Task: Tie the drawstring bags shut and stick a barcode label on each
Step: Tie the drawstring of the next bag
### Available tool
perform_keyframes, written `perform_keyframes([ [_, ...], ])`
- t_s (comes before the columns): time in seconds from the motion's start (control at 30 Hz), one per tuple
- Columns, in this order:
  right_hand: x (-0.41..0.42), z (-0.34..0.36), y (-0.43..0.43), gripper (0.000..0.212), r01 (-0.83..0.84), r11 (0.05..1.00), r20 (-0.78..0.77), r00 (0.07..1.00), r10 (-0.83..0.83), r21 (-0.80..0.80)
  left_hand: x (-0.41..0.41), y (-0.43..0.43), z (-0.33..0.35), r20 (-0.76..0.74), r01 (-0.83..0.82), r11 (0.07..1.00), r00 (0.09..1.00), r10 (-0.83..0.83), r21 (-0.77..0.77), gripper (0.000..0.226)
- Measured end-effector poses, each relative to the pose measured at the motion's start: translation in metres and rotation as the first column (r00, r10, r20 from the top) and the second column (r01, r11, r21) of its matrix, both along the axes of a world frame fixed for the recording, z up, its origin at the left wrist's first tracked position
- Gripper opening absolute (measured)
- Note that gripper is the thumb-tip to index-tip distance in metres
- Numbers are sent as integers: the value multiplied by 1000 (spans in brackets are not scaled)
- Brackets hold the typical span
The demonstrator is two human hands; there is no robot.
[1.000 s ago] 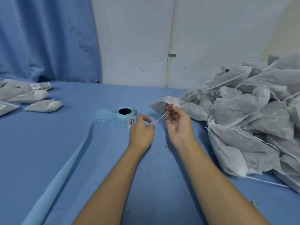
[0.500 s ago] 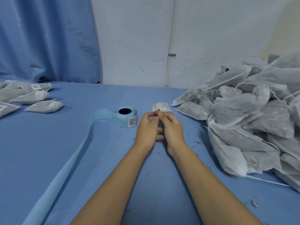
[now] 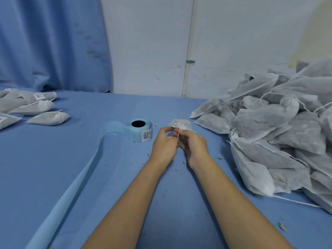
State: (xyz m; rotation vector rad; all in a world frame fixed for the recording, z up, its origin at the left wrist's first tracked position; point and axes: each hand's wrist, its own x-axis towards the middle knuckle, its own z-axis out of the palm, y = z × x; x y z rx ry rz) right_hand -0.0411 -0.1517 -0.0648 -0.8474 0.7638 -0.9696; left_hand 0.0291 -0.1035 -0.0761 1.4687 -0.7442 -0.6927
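A small white drawstring bag [image 3: 181, 124] lies on the blue table just beyond my hands, its gathered neck toward me. My left hand [image 3: 164, 144] and my right hand [image 3: 193, 145] meet at that neck. Both pinch the thin white drawstring [image 3: 177, 135], a short piece of which shows between the fingertips. A pale blue roll of barcode labels [image 3: 140, 130] stands to the left of my left hand, one printed label showing on its side. Its empty backing strip [image 3: 75, 180] trails toward the near left edge.
A big heap of untied white bags [image 3: 280, 133] fills the right side of the table, with loose strings hanging out. Several tied bags [image 3: 47, 118], some labelled, lie at the far left. A blue curtain and a white wall stand behind.
A second ago my hands were apart with the string stretched between them and the bag lifted. Now the bag is down on the table and both hands work close together at its neck.
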Motion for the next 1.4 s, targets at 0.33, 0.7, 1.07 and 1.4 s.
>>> perform_keyframes([
  [0.33,-8,0,-6,16,-169,977,-77,984,160,-132,13,17,-12,665,-177,984,739,111,34,20],
  [0.7,-6,-6,-1,31,-296,518,-582,579,-571,-803,7,26,3,972,-293,951,178,154,-97,17],
  [1.07,-11,-11,-1,28,-509,346,-554,339,-761,-788,-1,12,-7,710,78,993,704,5,-85,17],
  [1.4,-14,-15,-2,34,-513,339,-569,400,-719,-789,5,13,-7,816,63,997,573,-77,49,26],
])
